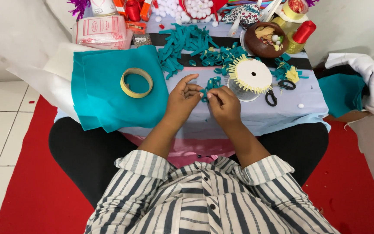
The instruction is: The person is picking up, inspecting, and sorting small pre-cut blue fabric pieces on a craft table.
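**A:** From the head view, what are your hands doing?

**B:** Your left hand [182, 97] and right hand [224, 103] meet at the middle of the table [282, 115], fingertips almost touching. Both pinch the same teal strip [205, 94], so each hand is closed on it, thumb against forefinger. The strip sits between the two hands, lifted just above the pale cloth.

**A:** What lies near them?

**B:** Just beyond your right hand stands a white disc [253, 73] with yellow pegs around its rim, and a few small teal loops [215, 81] lie between it and your fingers. Black-handled scissors [278, 90] rest just right of the disc. Further back, a pile of teal strips [182, 43] spreads over the middle of the table.

**A:** And to the left?

**B:** A sheet of teal felt [104, 95] hangs over the table's left edge, with a tape ring [137, 82] lying flat on it, well apart from your left hand.

**A:** Anything at the far end?

**B:** A brown bowl [260, 43] with small bits inside, a red spool [304, 31] beside it, and white pompoms [191, 11] at the back. More teal felt [342, 93] lies in a box to the right, off the table. You sit on a red mat [35, 186].
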